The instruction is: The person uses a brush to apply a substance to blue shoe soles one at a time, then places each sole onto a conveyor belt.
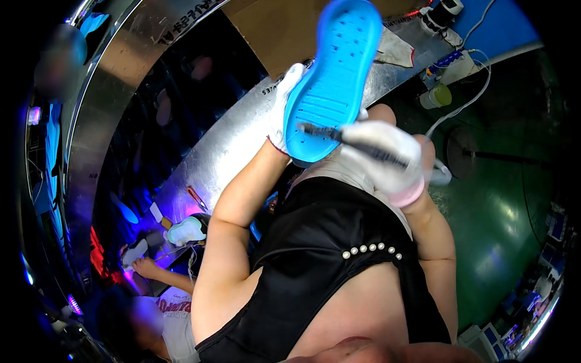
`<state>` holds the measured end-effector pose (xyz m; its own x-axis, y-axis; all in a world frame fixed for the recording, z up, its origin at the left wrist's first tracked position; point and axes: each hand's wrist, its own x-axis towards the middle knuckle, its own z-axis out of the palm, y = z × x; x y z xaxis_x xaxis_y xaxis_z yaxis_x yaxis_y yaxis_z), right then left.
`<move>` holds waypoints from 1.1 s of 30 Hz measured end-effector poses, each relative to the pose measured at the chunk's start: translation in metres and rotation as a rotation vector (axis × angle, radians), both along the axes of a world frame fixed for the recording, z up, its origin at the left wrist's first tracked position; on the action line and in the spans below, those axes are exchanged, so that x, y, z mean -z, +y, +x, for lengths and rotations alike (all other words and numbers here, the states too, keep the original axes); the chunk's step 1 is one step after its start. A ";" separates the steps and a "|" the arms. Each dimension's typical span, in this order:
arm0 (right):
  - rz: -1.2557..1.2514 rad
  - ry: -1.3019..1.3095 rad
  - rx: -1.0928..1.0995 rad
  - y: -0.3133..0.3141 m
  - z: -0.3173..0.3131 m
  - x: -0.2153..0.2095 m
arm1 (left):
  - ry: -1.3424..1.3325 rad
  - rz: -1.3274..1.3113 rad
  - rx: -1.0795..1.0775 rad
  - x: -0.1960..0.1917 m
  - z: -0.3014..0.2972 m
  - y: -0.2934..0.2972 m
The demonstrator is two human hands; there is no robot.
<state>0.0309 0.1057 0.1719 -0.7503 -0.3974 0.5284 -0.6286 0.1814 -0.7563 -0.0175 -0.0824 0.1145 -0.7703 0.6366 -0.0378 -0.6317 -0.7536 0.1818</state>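
Note:
A bright blue shoe sole [327, 94], with small holes in its upper part and ridges across its middle, is held up over the bench edge. My left hand [280, 112], in a white glove, grips the sole along its left side; some of its fingers are hidden behind it. My right hand [381, 151], also white-gloved and smeared by motion, is closed round a dark, slim, pen-like tool [321, 130]. The tool's tip lies over the lower end of the sole; whether it touches the surface I cannot tell.
A curved metal bench [227, 133] holds a cardboard sheet [266, 30], a white glove [395, 49] and a red-handled cutter [195, 195]. Toward the right are a yellowish cup [437, 97] and a pale hose [463, 109]. A co-worker's hand [145, 267] is at lower left, near a pale green sole [186, 231].

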 end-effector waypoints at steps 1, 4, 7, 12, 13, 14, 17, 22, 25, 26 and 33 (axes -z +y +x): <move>0.226 0.217 -0.088 0.006 0.003 -0.004 | 0.074 0.011 0.113 0.002 -0.005 -0.005; 0.499 0.373 -0.142 0.002 0.015 -0.017 | 0.092 -0.117 0.238 0.007 -0.010 -0.015; 0.219 0.082 -0.160 0.003 -0.002 -0.012 | 0.091 -0.414 0.129 0.001 -0.020 -0.018; 0.531 0.094 -0.225 0.003 0.019 -0.024 | 0.381 -0.629 0.165 -0.014 -0.025 -0.028; 0.350 0.071 -0.196 0.004 0.014 -0.019 | 0.442 -0.672 0.147 -0.007 -0.027 -0.031; 0.342 0.064 -0.194 0.004 0.010 -0.018 | 0.582 -0.671 0.114 0.016 -0.034 -0.039; 0.503 0.095 -0.188 0.009 0.008 -0.027 | 0.572 -0.873 0.150 -0.007 -0.034 -0.032; 0.291 0.127 -0.138 0.016 0.002 -0.028 | 0.927 -0.953 0.094 -0.004 -0.034 -0.045; 0.609 0.217 -0.140 0.014 0.012 -0.039 | 1.191 -1.079 -0.043 0.010 -0.038 -0.060; 0.716 0.252 -0.138 0.012 0.016 -0.042 | 1.284 -1.087 -0.074 0.015 -0.041 -0.064; 0.530 0.244 -0.124 0.021 0.005 -0.038 | 1.434 -1.084 -0.136 -0.016 -0.035 -0.061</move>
<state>0.0359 0.1264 0.2103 -0.5628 -0.7310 0.3858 -0.8138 0.4083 -0.4136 -0.0529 -0.1432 0.1307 -0.6136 0.7209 0.3222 0.4934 0.0315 0.8692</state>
